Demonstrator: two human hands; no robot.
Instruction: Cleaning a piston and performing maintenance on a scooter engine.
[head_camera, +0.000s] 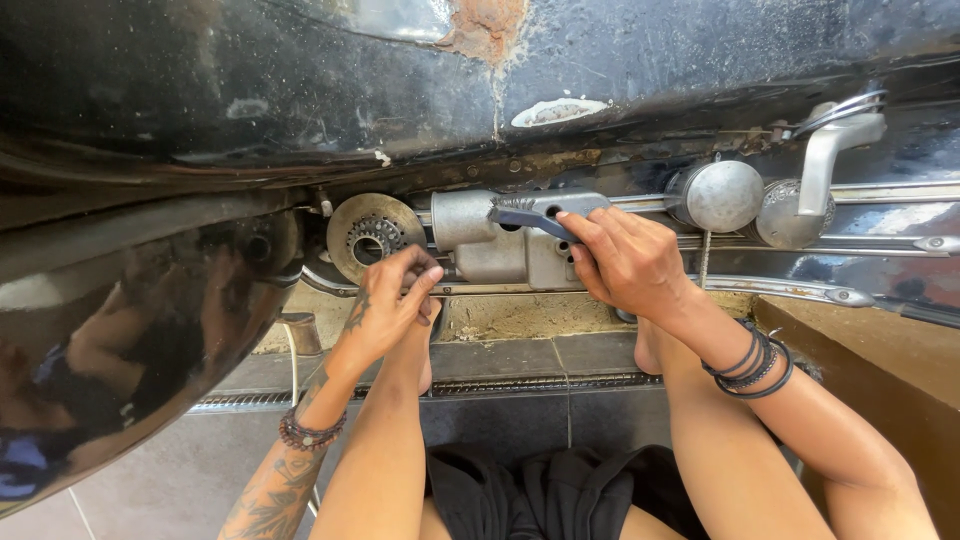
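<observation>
Two hands: right (630, 262) grips grey tool (545, 212) on engine casing (490, 245).

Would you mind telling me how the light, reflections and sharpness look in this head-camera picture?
Head view: even daylight, soft shadows; the glossy black panel mirrors the person, warped by its curve; wide-lens bowing bends the chrome rails; the right hand, its grey tool and the left hand are sharp.

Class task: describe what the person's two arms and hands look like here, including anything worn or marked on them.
Both arms are bare, no sleeves or gloves. The left hand has tattoos on its back and along the forearm, with a brown bead bracelet at the wrist. The right hand is unmarked; its wrist carries several thin black bands.
</observation>
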